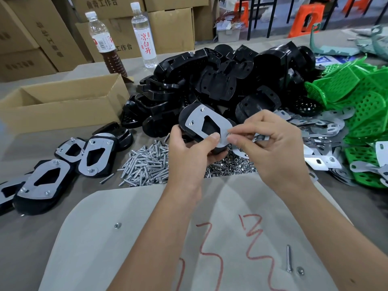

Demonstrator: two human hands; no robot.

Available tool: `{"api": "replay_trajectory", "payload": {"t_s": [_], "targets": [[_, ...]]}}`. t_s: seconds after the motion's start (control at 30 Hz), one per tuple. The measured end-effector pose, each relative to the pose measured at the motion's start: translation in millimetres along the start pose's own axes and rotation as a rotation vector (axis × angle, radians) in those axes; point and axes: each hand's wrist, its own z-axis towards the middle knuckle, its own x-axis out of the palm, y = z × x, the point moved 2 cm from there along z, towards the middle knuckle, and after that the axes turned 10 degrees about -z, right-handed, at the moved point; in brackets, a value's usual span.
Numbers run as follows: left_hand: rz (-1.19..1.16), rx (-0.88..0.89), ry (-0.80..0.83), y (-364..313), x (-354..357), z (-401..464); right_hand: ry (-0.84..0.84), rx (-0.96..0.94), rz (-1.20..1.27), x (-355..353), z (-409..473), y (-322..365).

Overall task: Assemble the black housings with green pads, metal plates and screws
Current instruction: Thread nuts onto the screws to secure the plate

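Note:
My left hand (190,147) grips a black housing (184,117) with a metal plate (207,122) laid on its face; two screw ends show in the plate's far holes. My right hand (270,143) pinches something small at the plate's near right corner; I cannot tell what it is. Below the hands lie a heap of screws (147,164) and a heap of nuts (228,166). A big pile of black housings (220,76) fills the middle, green perforated pads (357,101) lie at the right, and loose metal plates (323,131) beside them.
Several finished assemblies (92,156) lie at the left. An open cardboard box (63,101) stands behind them, with two bottles (144,32) further back. A grey board with red marks (189,238) lies in front, bearing a loose screw (289,259) and nuts.

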Motion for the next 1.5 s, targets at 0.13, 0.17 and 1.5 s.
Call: {"api": "replay_trajectory", "payload": {"t_s": [0.13, 0.17, 1.5], "targets": [[0.017, 0.0, 0.017, 0.9, -0.1, 0.8, 0.009, -0.06, -0.05, 1.2, 0.8, -0.4], [0.021, 0.001, 0.021, 1.3, 0.1, 1.2, 0.005, -0.087, -0.079, 1.3, 0.7, 0.8], [-0.033, -0.009, 0.038, 3.5, 9.0, -4.3, -0.001, -0.081, 0.032, 0.1, -0.1, -1.8]]}}
